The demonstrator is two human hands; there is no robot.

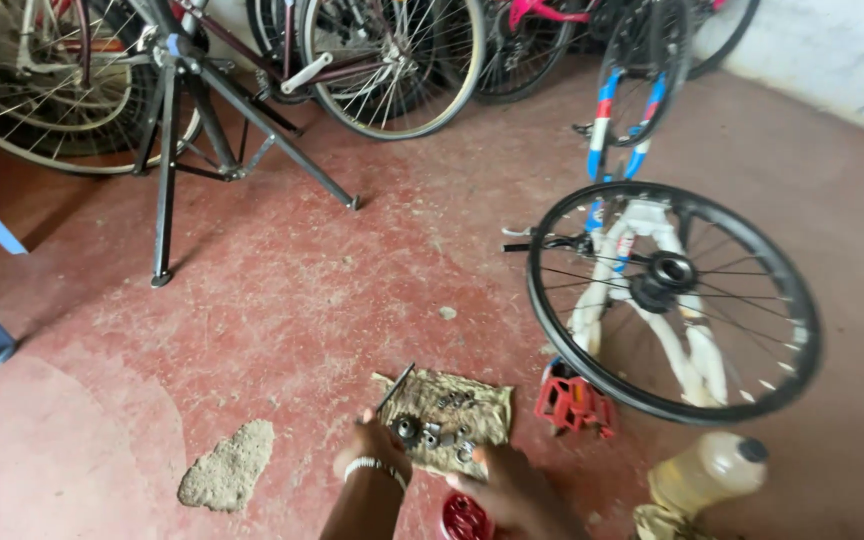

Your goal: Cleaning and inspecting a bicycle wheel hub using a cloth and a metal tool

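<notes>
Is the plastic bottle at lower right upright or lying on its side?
On its side: the plastic bottle lies along the floor, dark cap pointing right, near the wheel.

Both forearms are cut off by the bottom edge of the frame, and the left hand (373,447) hides whatever its fingers grip at the cloth's (442,418) lower left corner. The small metal parts (442,430) on that cloth are too tiny to tell apart (nuts, cones or bearings, perhaps). A red round object (466,520) under the right hand (512,488) is half covered and clipped by the bottom edge. The plastic bottle (707,470) at lower right is blurred, and the bicycles (392,60) along the top are cropped.
</notes>
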